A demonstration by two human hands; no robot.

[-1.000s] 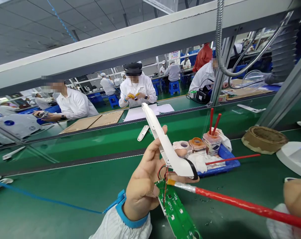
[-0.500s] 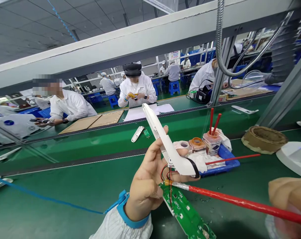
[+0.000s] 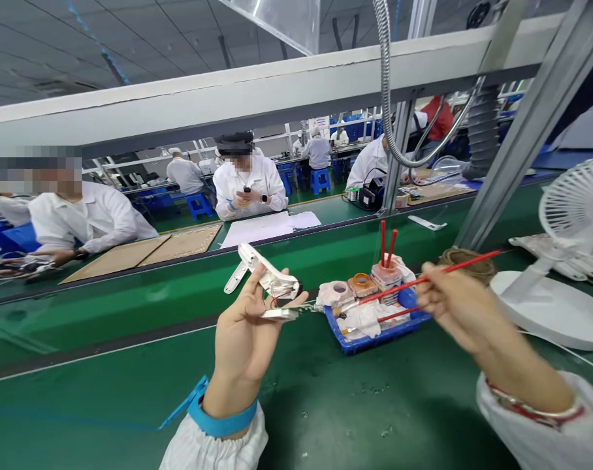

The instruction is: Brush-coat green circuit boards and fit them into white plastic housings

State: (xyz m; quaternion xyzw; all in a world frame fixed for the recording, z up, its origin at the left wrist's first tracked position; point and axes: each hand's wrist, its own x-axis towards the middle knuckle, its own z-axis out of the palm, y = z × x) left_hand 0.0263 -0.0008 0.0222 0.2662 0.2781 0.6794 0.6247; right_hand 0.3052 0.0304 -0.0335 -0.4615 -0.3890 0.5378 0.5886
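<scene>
My left hand is raised over the bench, its fingers closed on a white plastic housing with its inner side and wires showing. Under the housing, a circuit board seen nearly edge-on lies along the same hand. My right hand pinches a red-handled brush, its bristles over a blue tray. In that tray stand several small jars, among them an orange-rimmed jar and a jar with two red handles upright in it. A second red brush rests on white cloth.
A white fan and a brown tape ring stand right of the tray. A white part lies on the green belt. A metal post and flexible metal hose rise at right. Co-workers sit across the line.
My right hand has brought the brush forward to the tray, away from the circuit board. My left hand has turned the housing and board over and shifted left. The view has swung right.
</scene>
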